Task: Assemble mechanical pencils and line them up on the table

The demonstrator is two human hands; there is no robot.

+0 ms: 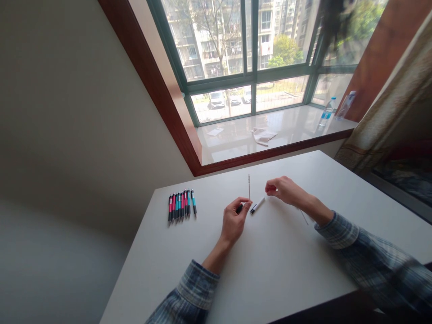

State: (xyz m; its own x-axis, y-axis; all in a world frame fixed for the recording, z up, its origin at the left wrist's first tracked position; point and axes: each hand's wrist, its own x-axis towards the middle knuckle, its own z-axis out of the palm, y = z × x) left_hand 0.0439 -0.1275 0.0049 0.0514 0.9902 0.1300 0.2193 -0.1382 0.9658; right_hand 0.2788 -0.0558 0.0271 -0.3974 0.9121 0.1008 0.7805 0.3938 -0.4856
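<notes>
My left hand (233, 219) is closed above the white table. Its thumb and fingertips pinch the lower end of a thin pen refill (249, 186), which points away from me. A small dark piece (239, 209), perhaps a pen's grip, is also in that hand, partly hidden by the fingers. Just right of the fingertips lies a white pen barrel (258, 205) with a dark end. Beyond it, my right hand (285, 189) hovers with thumb and fingers pinched together; whether something tiny is between them I cannot make out. Under the right wrist a thin rod (304, 216) lies partly covered.
A row of pink, teal and black pens (181, 206) lies at the left of the white table (270, 270). Behind the table, the windowsill (232, 144) bears a crumpled cloth (263, 136) and water bottles (326, 112). A curtain (378, 108) hangs at the right.
</notes>
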